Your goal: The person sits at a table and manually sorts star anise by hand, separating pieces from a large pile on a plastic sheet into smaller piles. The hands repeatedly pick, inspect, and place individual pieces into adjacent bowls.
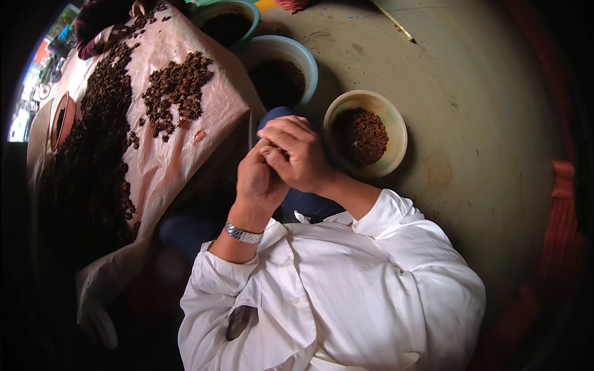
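My left hand (260,178), with a metal-banded watch on its wrist, is pressed against my right hand (297,150) above my lap. The fingers of the right hand fold over the left hand's fingers. Whatever lies between the palms is hidden. To the left is a table covered with a pale plastic sheet (174,148). On it lie a small heap (178,88) and a long dark heap (100,130) of brown pods that look like star anise. Just right of my hands, a cream plastic basin (397,148) on the floor holds reddish-brown pieces.
A light-blue basin (312,69) and a teal basin (255,18) with dark contents stand beyond my hands. A pink bowl (68,120) sits at the table's far side. Another person's hand (111,36) is over the heap at upper left. A thin stick (394,21) lies on the floor.
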Demonstrator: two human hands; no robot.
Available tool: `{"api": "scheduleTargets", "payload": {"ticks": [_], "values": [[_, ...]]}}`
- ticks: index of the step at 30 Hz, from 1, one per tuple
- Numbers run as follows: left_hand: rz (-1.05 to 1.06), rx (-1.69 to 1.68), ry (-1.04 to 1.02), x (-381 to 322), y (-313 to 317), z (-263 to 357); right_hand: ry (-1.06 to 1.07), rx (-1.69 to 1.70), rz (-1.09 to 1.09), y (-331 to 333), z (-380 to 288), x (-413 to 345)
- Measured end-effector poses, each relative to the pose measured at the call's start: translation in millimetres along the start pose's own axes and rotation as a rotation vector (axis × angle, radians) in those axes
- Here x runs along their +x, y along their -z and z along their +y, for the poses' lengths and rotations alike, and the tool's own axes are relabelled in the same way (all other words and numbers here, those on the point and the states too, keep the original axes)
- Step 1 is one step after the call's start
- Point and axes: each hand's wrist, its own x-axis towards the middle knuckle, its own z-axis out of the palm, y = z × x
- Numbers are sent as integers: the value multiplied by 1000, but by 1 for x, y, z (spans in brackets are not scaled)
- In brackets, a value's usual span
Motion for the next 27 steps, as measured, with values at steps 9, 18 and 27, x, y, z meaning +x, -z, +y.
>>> {"api": "scheduleTargets", "payload": {"ticks": [9, 18, 27], "values": [[-96, 691, 272, 124, -46, -149, -851, 512, 474, 152, 111, -94], [-26, 1356, -287, 81, -18, -79, -1127, 24, 254, 180, 249, -137], [737, 1526, -1203, -53, 44, 133, -323, 159, -264, -20, 94, 78]]}}
